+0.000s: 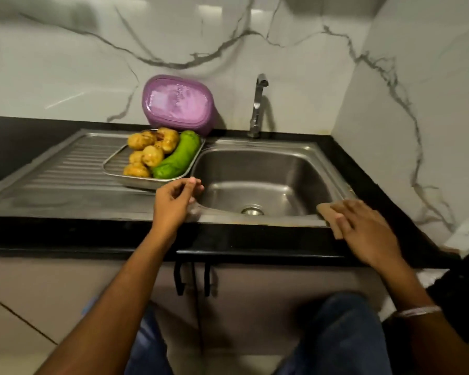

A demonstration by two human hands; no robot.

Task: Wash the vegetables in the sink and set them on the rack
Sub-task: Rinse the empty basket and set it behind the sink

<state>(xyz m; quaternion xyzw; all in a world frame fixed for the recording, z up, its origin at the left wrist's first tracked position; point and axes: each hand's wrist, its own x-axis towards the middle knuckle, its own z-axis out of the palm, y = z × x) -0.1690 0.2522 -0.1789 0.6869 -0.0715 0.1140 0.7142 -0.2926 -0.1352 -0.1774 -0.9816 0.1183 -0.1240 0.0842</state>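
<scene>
On the ribbed metal draining board (65, 169) left of the sink (263, 182), our vegetables sit piled in a steel tray (111, 163): some yellow-brown potatoes (146, 155) and one long green gourd (178, 155) lying along the tray's right edge. We think the tray is kept just beside the basin so each one is a short reach away. Nothing looks wet yet, and no water comes from the tap (258, 104).

Our left hand (175, 201) hovers near the tray's front corner, fingers loosely curled and holding nothing, most likely going for a vegetable. Our right hand (363, 231) lies flat with straight fingers on a small brown pad (328, 212) at the sink's front right corner, on the black tabletop (65, 234). A purple tub (178, 104) leans against the marble wall (65, 63) behind the tray.
</scene>
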